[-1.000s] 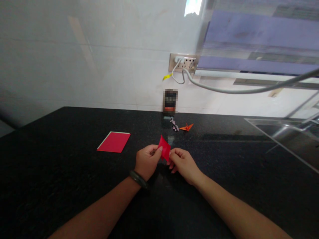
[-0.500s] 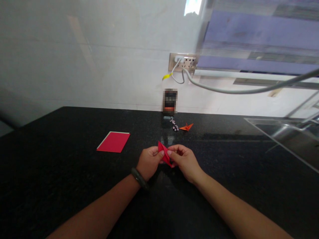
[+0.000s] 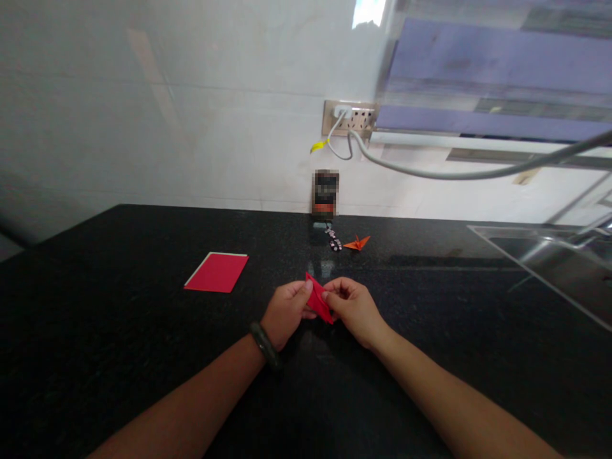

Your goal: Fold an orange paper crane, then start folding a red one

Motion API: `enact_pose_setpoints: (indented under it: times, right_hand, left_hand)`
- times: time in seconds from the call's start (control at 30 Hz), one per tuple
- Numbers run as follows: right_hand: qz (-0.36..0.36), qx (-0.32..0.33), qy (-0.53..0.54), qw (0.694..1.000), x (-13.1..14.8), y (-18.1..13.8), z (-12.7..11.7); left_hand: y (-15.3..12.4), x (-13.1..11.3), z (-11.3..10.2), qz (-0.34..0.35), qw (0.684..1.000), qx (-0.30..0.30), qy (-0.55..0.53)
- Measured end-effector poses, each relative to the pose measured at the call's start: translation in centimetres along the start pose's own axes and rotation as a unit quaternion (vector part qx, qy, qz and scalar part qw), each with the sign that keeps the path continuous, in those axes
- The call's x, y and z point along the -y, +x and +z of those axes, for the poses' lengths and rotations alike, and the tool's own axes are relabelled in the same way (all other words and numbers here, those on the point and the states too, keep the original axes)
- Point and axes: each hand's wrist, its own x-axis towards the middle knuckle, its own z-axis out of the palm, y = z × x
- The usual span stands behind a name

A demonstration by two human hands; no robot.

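Observation:
A small folded piece of red paper (image 3: 319, 302), narrow and pointed at both ends, is held between my two hands just above the dark counter. My left hand (image 3: 288, 307) pinches its left side, the thumb pressed near the upper tip. On the other side my right hand (image 3: 352, 308) grips the paper's right edge between thumb and fingers. The fingertips behind the paper are partly hidden. Beyond my hands an orange paper crane (image 3: 357, 243) sits on the counter. A stack of red square paper (image 3: 217, 273) lies to the left.
The black counter (image 3: 119, 319) runs back to a pale tiled wall. Against it stands a pixelated dark box (image 3: 325, 194) with a patterned strap (image 3: 333, 240) in front. A metal sink (image 3: 549, 274) is at the right. A grey cable (image 3: 430, 172) hangs from the wall socket (image 3: 349, 118).
My left thumb has shifted up toward the paper's upper tip. The folded paper now looks flatter, its middle opening less visible. My right hand has barely moved.

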Motion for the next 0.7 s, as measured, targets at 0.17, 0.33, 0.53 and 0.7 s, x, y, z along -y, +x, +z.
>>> enact_pose_setpoints:
  times: [0.17,0.33,0.53,0.7]
  right_hand:
    - [-0.011,0.005,-0.032,0.999,0.0,0.1,0.0]
    - [-0.022,0.007,-0.048,0.999,0.5,-0.3,0.3]
    - [-0.063,0.026,-0.109,0.992,0.2,-0.8,0.5]
    - [-0.089,0.005,-0.147,0.985,-0.5,-0.3,0.1]
  left_hand:
    - [0.0,0.0,0.0,0.030,0.999,-0.002,0.044]
    - [0.2,0.2,0.0,0.032,0.998,-0.033,0.035]
    - [0.2,0.2,-0.3,0.097,0.988,-0.120,0.024]
    - [0.2,-0.4,-0.2,0.082,0.982,-0.163,0.047]
